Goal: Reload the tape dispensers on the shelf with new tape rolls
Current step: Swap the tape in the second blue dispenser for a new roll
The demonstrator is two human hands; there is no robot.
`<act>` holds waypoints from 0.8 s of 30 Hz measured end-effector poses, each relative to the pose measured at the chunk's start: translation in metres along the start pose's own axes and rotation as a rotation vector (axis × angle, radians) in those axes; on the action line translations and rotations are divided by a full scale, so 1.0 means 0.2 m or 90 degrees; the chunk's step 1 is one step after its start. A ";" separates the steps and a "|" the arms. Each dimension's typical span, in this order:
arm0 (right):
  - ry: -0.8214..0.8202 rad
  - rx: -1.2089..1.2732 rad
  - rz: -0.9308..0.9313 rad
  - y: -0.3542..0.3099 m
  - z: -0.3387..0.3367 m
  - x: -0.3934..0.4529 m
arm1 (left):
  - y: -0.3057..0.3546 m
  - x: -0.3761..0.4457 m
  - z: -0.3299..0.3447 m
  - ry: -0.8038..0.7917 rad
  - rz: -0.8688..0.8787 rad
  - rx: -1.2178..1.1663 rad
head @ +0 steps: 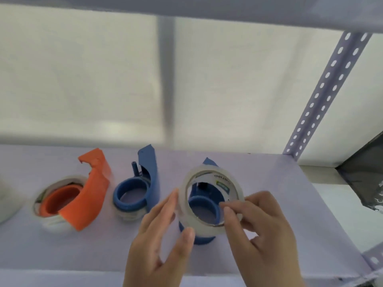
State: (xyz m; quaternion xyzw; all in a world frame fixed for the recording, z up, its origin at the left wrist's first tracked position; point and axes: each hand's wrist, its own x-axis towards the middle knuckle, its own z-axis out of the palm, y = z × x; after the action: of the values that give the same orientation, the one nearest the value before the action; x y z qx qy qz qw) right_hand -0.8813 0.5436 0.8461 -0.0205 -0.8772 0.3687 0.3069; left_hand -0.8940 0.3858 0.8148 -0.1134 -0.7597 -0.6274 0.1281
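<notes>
Your left hand [159,230] and right hand [261,228] hold the clear tape roll [211,195] between them, tilted, just above the nearest blue dispenser [204,206]. Your left thumb presses the roll's lower rim while the straight fingers lie along its left edge; your right fingers curl over its right rim, pinching it. The dispenser's blue hub shows through the roll's hole. To the left of that dispenser stands a second blue dispenser [141,183], and further left an orange dispenser [83,193], both on the pale shelf [279,199].
</notes>
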 end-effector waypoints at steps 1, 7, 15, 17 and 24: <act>-0.016 -0.040 -0.014 0.00 0.02 0.00 | -0.03 0.00 -0.01 0.005 -0.027 -0.002; -0.067 -0.171 -0.032 0.01 0.09 -0.01 | -0.10 -0.01 -0.02 -0.029 -0.135 -0.042; -0.099 -0.281 -0.030 0.02 0.10 -0.02 | -0.14 0.03 0.00 -0.079 -0.201 -0.022; -0.145 -0.335 -0.032 0.02 0.09 -0.01 | -0.14 0.04 0.00 -0.085 -0.208 -0.014; -0.117 -0.349 -0.020 -0.01 0.02 0.09 | -0.13 0.09 -0.03 -0.101 -0.268 0.068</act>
State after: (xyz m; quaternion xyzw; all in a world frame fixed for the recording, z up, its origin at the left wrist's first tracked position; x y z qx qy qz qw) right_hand -0.8972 0.5453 0.8541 -0.0558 -0.9684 0.1136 0.2150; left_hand -0.9183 0.3747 0.7982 0.0054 -0.8063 -0.5885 -0.0601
